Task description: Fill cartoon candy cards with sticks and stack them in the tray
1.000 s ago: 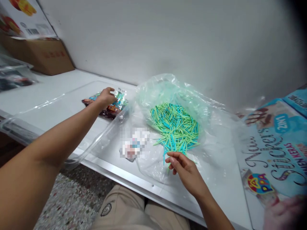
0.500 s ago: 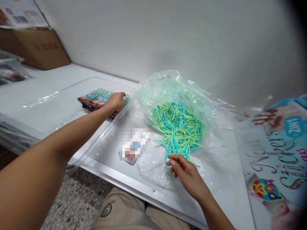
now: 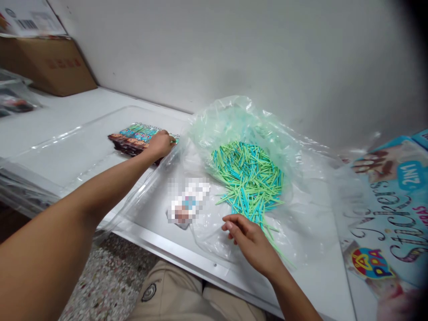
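Note:
A heap of thin green and blue sticks (image 3: pixel 249 176) lies on an opened clear plastic bag (image 3: pixel 240 129) on the white table. My right hand (image 3: pixel 245 238) hovers at the near edge of the heap, fingers curled loosely and pinched together; what they hold, if anything, is too small to make out. My left hand (image 3: pixel 161 143) reaches far left and rests, fingers closed, on a row of small packed sachets (image 3: pixel 133 138) with printed cards inside a clear plastic tray (image 3: pixel 67 147). A small packet (image 3: pixel 187 200) lies between both hands.
A brown cardboard box (image 3: pixel 50 62) stands at the back left against the wall. Large blue sticker sheets (image 3: pixel 391 209) in plastic lie at the right. More clear bags (image 3: pixel 15 100) sit at the far left. The table's front edge (image 3: pixel 174 249) runs above my knees.
My left hand moved right along the sachets and settled at their right end. My right hand slid a little left along the heap's near edge. The view shifted slightly.

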The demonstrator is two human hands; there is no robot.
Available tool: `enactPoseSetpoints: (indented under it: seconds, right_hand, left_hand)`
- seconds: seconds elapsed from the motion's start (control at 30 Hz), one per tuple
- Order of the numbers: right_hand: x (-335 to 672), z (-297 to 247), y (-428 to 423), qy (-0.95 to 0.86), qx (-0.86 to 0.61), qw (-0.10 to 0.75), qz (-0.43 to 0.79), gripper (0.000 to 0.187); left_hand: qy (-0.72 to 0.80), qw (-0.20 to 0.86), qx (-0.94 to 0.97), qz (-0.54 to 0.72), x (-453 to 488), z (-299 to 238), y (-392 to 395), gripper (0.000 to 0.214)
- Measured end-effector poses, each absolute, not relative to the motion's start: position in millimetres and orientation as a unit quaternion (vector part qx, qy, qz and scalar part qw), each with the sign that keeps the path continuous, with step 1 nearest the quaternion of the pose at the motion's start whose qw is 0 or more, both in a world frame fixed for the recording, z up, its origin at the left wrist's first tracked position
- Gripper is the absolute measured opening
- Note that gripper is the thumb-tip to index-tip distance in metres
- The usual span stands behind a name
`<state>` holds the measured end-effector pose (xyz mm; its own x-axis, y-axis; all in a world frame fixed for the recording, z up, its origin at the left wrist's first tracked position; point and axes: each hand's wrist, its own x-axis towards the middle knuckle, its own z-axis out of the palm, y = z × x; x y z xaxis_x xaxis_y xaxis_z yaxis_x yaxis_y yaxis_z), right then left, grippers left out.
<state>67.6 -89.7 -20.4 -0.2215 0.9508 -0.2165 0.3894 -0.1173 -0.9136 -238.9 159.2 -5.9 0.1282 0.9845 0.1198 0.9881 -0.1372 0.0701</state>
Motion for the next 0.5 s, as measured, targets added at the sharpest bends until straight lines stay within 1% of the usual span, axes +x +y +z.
enactPoseSetpoints:
  seconds: [0.17,0.23,0.3,0.4,0.5]
  right_hand:
    - [53.2,-17.9,-81.9,-0.646,-0.54,0.257,0.474,0.025]
    - [52.4,-22.8,-76.8,-0.654,-0.549,0.251,0.457,0.023]
    - [53.0,-29.6,-69.7,-0.659,-0.562,0.252,0.432,0.022]
    - [50.8,-37.8,-53.8,-0.665,-0.58,0.257,0.394,0.023]
    - [40.4,-41.0,-31.1,-0.679,-0.602,0.238,0.346,0.023]
  left_hand:
    - [-0.665,0.033,-0.743,-0.067,-232.8,-9.7,160.8,0.041]
    - [-0.669,0.051,-0.737,-0.081,-235.3,-9.0,160.5,0.047]
    - [-0.674,0.063,-0.731,-0.089,-240.3,-8.9,158.9,0.057]
    - [-0.674,0.032,-0.737,-0.039,-248.4,-13.8,155.8,0.068]
    - [-0.671,-0.011,-0.741,0.014,-251.0,-23.7,155.1,0.067]
